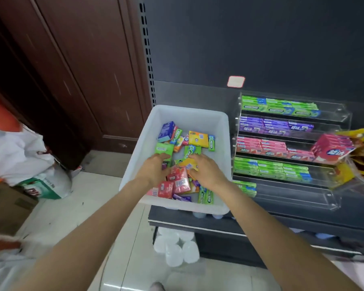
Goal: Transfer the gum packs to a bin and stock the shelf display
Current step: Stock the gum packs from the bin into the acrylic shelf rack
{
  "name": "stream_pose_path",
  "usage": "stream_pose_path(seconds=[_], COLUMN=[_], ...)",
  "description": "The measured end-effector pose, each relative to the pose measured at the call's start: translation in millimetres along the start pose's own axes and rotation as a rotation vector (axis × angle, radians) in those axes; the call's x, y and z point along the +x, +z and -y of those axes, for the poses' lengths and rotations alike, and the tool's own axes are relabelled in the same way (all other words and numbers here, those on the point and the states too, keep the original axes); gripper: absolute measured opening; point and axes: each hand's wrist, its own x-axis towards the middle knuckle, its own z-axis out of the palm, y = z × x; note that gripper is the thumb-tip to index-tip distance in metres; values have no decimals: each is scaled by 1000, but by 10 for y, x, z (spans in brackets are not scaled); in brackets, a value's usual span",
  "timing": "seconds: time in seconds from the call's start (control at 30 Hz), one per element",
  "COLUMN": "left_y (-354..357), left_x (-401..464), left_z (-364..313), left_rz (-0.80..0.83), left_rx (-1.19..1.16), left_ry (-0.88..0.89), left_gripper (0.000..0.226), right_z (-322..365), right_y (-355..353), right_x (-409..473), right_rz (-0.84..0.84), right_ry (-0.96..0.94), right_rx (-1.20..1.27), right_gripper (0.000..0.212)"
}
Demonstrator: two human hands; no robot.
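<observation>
A white plastic bin sits on the left end of the dark shelf and holds several loose gum packs in green, pink, purple, yellow and blue. Both my hands are inside it. My left hand lies over the pile, its fingertips touching a green pack. My right hand pinches a yellow pack between thumb and fingers. To the right of the bin stands a clear tiered display with rows of green, purple and pink gum packs.
A red gum carton leans on the display's right side next to yellow bags. White bottles stand on the floor under the shelf. Bags and a cardboard box lie at the left by a brown door.
</observation>
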Motion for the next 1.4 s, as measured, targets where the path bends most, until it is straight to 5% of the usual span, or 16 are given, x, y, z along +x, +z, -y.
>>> stream_pose_path(seconds=[0.2,0.33,0.57,0.77,1.0,1.1,1.2,1.4], left_y=[156,235,195,43,112,171,252,282], left_x=[282,392,501,519,568,530,500,526], left_z=[218,262,302,286,283,328,349,274], left_rz=[209,197,134,-90,-110,45,145,140], left_rx=[98,229,208,-136,300,288,351,436], left_ry=[125,202,216,68,299,402,422,421], left_gripper=[62,76,52,29,55,45,63,70], right_z=[-46,-107,-200,-187,-184,-195,-199,-216], right_y=[268,306,274,314,345,333,317,209], right_x=[151,220,387,373,364,358,356,311], right_rz=[91,99,122,149,103,111,128,171], right_ry=[129,157,186,148,153,155,156,153], right_rx=[-70,-115,-140,-134,-162,-151,-132,-118], right_gripper=[58,63,69,79,75,74,73,70])
